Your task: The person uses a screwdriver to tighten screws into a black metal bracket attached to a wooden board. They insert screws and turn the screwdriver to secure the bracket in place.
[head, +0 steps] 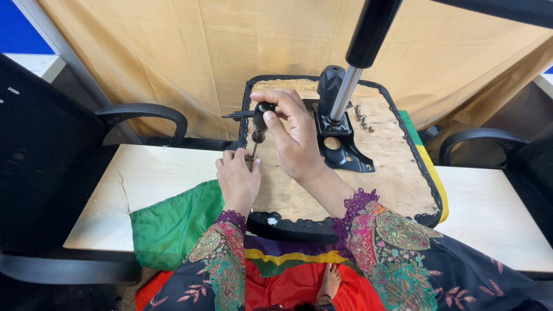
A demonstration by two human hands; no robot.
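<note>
- Biggest on the counter (161,173) is one upturned office chair seat (380,173), plywood underside showing, black trim round its rim. It looks stiff and heavy, best gripped by the edges.
- Two more chairs flank the scene, their black armrests at 9 o'clock (144,112) and 3 o'clock (481,138).
- One green cloth (173,222) hangs from under the seat at 7 o'clock.
- One black tilt mechanism plate (340,144) sits on the plywood at centre, with one gas lift cylinder (360,52) rising toward 12 o'clock. Rigid metal, smooth on the shaft.
- The right hand (294,132) is clamped round one black-handled screwdriver (260,121), upright at the seat's 9 o'clock edge. It looks a light, hard tool, and the bulbous handle is the place to grip.
- The left hand (237,175) pinches together just below at the tip. What it pinches is hidden.
- Smallest: a cluster of bolts (363,118), about four, loose at 1 o'clock of the plate, small and liable to roll.
</note>
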